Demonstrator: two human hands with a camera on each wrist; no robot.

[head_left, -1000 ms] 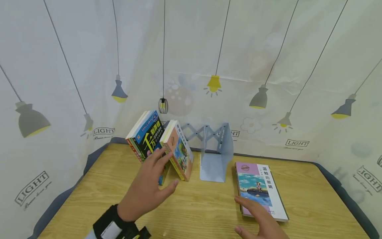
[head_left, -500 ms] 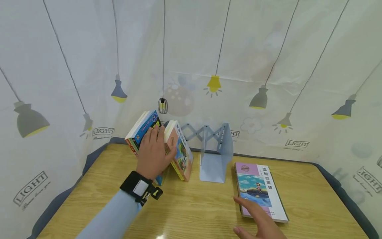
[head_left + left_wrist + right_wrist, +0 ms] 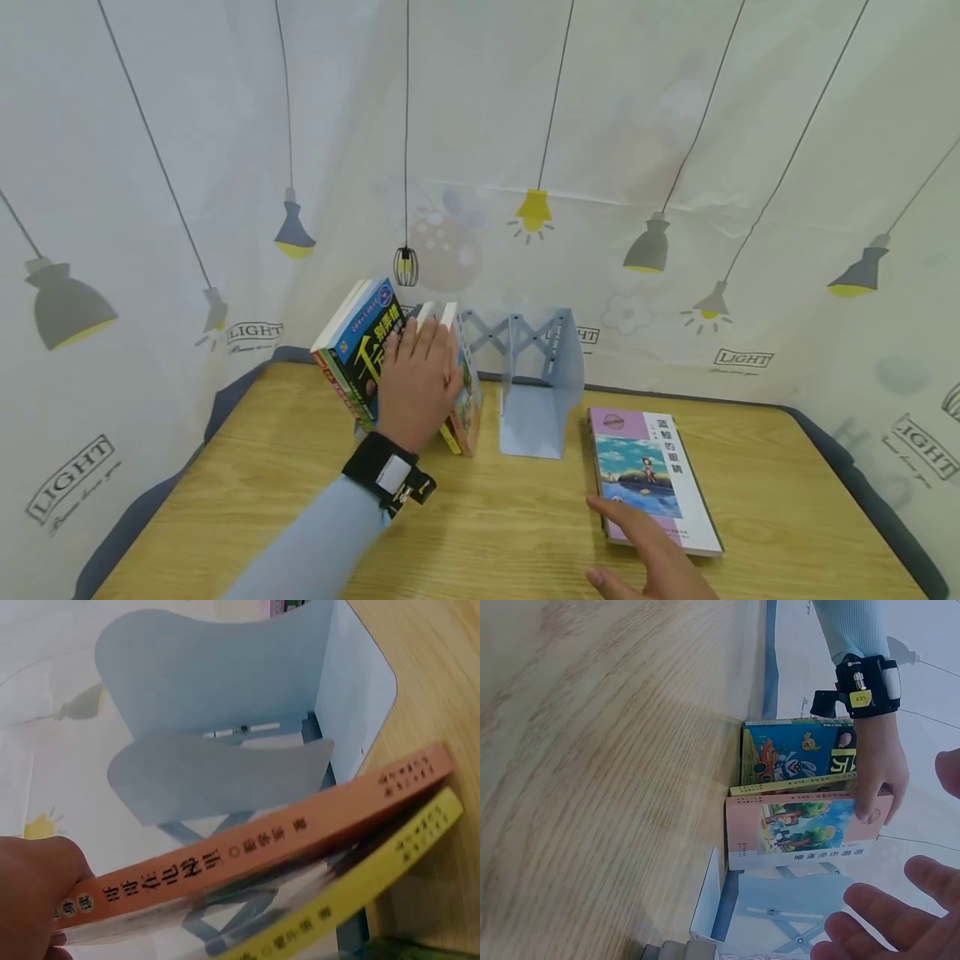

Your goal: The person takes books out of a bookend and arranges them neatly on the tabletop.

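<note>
My left hand point(image 3: 416, 392) pinches the upper part of an orange-spined book point(image 3: 262, 840), the thumb on its front cover. A gap shows between this book and a yellow-spined book point(image 3: 356, 877) beside it. To their left lean larger books, the front one with a blue-and-black cover point(image 3: 360, 337). In the head view my right hand point(image 3: 652, 554) hovers by the lower edge of a book with a purple-and-white cover point(image 3: 641, 479), which lies flat. Its fingers are spread and hold nothing, as the right wrist view also shows.
A light-blue folding bookend point(image 3: 532, 421) stands right of the leaning books, its crossed bars point(image 3: 487, 333) running behind them. All of this is on a wooden table point(image 3: 525, 517). Behind hangs a pale curtain point(image 3: 480, 125) printed with lamps.
My left hand has moved up and right onto the smaller books and now pinches the orange-spined one, whose top has parted from the yellow-spined one. My right hand is nearly still.
</note>
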